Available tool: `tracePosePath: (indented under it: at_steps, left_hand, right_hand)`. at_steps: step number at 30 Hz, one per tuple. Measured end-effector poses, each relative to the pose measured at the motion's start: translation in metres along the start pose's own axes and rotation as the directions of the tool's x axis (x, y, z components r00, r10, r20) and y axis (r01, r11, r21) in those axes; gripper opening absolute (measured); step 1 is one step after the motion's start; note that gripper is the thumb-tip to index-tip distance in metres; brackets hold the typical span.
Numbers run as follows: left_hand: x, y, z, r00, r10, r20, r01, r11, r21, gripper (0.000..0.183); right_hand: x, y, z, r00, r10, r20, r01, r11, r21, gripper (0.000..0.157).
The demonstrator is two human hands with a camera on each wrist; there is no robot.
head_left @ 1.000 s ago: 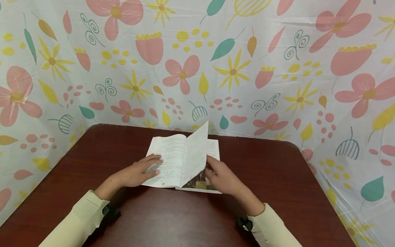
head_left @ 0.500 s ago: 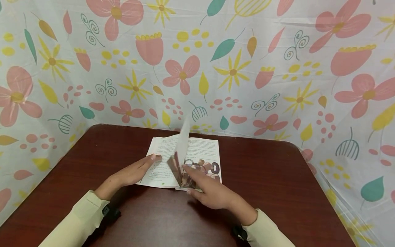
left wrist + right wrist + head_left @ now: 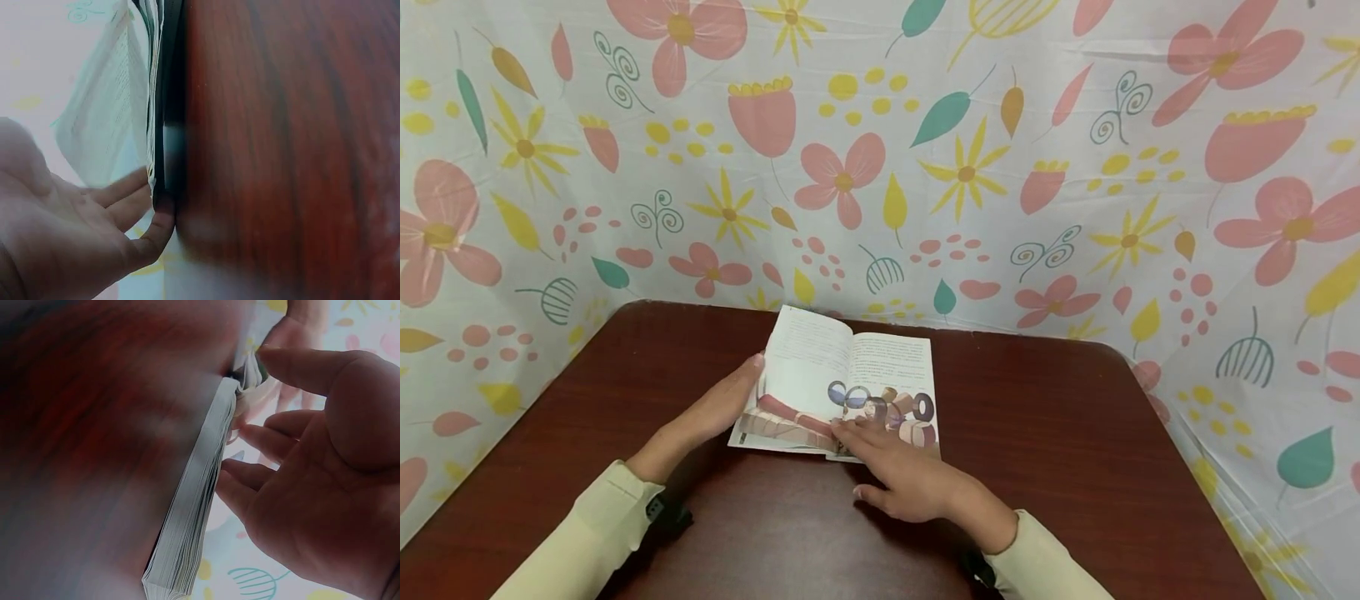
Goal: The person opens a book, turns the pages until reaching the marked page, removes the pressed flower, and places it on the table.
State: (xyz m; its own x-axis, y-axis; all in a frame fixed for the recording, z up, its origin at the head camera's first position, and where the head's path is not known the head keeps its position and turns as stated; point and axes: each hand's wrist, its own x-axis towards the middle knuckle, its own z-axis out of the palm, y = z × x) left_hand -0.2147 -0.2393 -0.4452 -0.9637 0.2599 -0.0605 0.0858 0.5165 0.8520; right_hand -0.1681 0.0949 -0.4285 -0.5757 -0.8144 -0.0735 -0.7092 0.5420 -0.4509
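Note:
An open book (image 3: 891,358) with printed text and coloured pictures lies on the dark red-brown table. Its left leaf (image 3: 805,342) bows up from the pages under it, the far corner raised. Along the book's left edge is my left hand (image 3: 711,417), its fingers extended; in the left wrist view a fingertip meets the edge of the page stack close to the table. My right hand (image 3: 910,479) reaches over the near edge, fingers stretched out over the picture by the centre fold and thumb held apart. The right wrist view shows the thick page block (image 3: 194,494) beside those fingers.
The wooden table (image 3: 1037,417) extends around the book on every side. Behind it hangs a white cloth (image 3: 880,92) printed with flowers and leaves. A small dark device (image 3: 668,512) sits at the left wrist, below the pale sleeve (image 3: 580,533).
The leaf that stood upright has swung over to the left side, uncovering the illustrated spread. My right hand has swept left from the right edge to the fold; my left hand has drawn back slightly.

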Motion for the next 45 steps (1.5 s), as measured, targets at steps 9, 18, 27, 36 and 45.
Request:
tracePosePath:
  at_steps: [9, 18, 27, 36, 45]
  left_hand:
    - [-0.001, -0.002, 0.005, 0.983, 0.18, 0.021, -0.179, 0.945, 0.275, 0.081]
    - [-0.004, -0.002, 0.005, 0.974, 0.182, 0.137, -0.216, 0.929, 0.299, 0.065]
    - [-0.005, -0.001, 0.007, 0.969, 0.143, 0.202, -0.201, 0.931, 0.306, 0.069]
    - [-0.006, -0.002, 0.006, 0.961, 0.165, 0.221, -0.234, 0.913, 0.335, 0.069]
    - [-0.008, -0.001, 0.005, 0.958, 0.175, 0.226, -0.245, 0.909, 0.336, 0.069]
  right_hand:
    - [0.001, 0.004, 0.0, 1.0, 0.004, -0.001, -0.004, 0.999, -0.042, 0.082]
    - [0.001, 0.015, -0.005, 0.998, 0.02, -0.057, -0.023, 0.999, -0.04, 0.073]
    - [0.0, 0.032, -0.015, 0.984, 0.024, -0.178, -0.055, 0.984, -0.167, 0.059]
    - [-0.003, 0.037, -0.025, 0.985, 0.021, -0.173, -0.045, 0.99, -0.134, 0.037]
    - [-0.004, 0.043, -0.029, 0.976, -0.096, -0.194, 0.075, 0.991, -0.114, 0.01]
